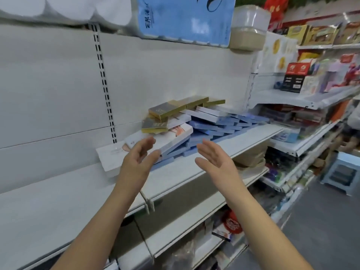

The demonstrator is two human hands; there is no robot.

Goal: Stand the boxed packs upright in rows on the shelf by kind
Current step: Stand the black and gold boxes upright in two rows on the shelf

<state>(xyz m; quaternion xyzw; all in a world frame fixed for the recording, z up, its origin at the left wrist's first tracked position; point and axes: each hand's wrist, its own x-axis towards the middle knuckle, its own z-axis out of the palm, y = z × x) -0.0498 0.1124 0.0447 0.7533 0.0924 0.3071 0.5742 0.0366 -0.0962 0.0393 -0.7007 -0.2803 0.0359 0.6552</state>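
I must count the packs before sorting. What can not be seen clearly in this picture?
- Blue packs, head view: lower layers hidden under white packs and gold packs; count unclear.
- Print on packs: too blurred to read.
- Left hand covers a white pack's edge; contact unclear.

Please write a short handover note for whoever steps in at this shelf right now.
Left hand: open, empty, just in front of the big white pack.
Right hand: open, empty, in front of the blue packs.
Packs: all in one jumbled heap on the shelf, lying flat or tilted; gold packs on top, white packs and blue ones beneath.
Done: nothing stands upright yet.
Left: sort by kind and stand each kind in rows; bare shelf lies to the left of the heap.
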